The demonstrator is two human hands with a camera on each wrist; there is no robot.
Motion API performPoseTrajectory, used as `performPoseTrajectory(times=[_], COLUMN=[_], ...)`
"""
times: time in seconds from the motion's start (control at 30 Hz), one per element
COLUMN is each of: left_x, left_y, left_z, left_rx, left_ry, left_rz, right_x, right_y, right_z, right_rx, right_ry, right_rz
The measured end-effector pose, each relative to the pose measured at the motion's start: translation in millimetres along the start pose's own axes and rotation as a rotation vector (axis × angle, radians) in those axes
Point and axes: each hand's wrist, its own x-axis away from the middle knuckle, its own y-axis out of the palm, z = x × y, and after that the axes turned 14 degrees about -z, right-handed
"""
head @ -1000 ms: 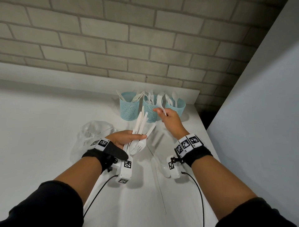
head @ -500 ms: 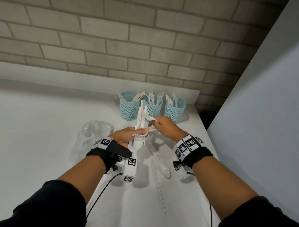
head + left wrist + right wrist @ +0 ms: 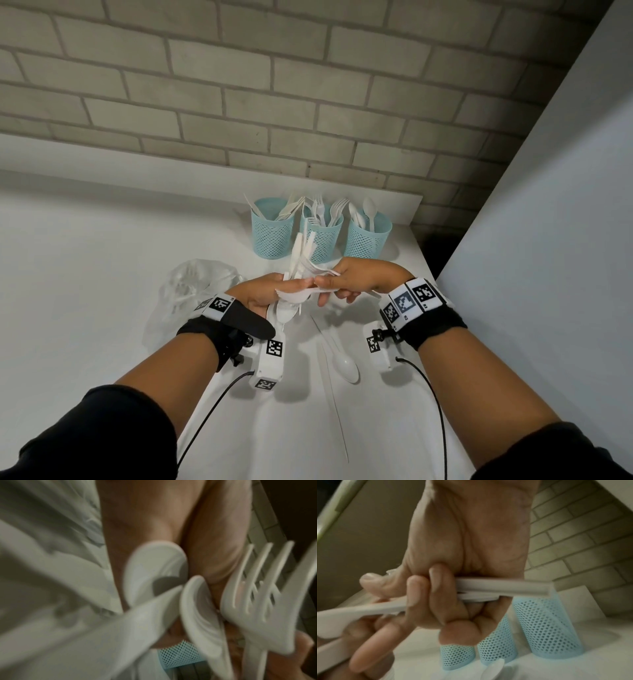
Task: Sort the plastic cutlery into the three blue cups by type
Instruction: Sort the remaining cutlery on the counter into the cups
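Observation:
Three blue mesh cups stand at the back of the white table: the left cup (image 3: pixel 272 236) has knives, the middle cup (image 3: pixel 322 240) forks, the right cup (image 3: pixel 366 240) spoons. My left hand (image 3: pixel 270 291) grips a bundle of white cutlery (image 3: pixel 299 260) upright; spoons (image 3: pixel 154 568) and a fork (image 3: pixel 262 601) show up close. My right hand (image 3: pixel 329 284) meets it and pinches white handles (image 3: pixel 488 586) lying crosswise. Which type those pieces are I cannot tell. The cups (image 3: pixel 546 628) stand just beyond the right hand.
A lone white spoon (image 3: pixel 344 363) lies on the table below my hands. A crumpled clear plastic bag (image 3: pixel 195 284) sits to the left. A grey wall panel closes the right side, and a brick wall rises behind the cups.
My right hand came back from the middle cup to the bundle and now grips handles there, drawing them sideways. The left hand has risen slightly with the bundle.

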Motion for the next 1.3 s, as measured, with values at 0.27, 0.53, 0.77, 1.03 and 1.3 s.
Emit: performPoseTrajectory(times=[0.27, 0.53, 0.77, 1.03, 1.3], left_x=[-8.5, -13.2, -17.9, -20.3, -22.2], left_y=[-4.6, -2.4, -11.9, -18.6, -23.1], left_z=[1.2, 6.7, 13.2, 19.2, 13.4], left_rx=[0.240, 0.402, 0.422, 0.355, 0.418], left_ry=[0.101, 0.200, 0.334, 0.410, 0.356], left_rz=[0.308, 0.349, 0.375, 0.380, 0.334], right_x=[-18.5, -40.3, -55.3, -90.8, -98.0], right_y=[-8.7, -40.1, -78.2, -96.3, -93.7], right_z=[16.7, -2.2, -30.1, -31.7, -16.0], right_rx=[-0.480, -0.973, -0.840, -0.712, -0.640], right_ry=[-0.174, -0.366, -0.556, -0.496, -0.266], right_rz=[0.308, 0.746, 1.149, 1.123, 0.858])
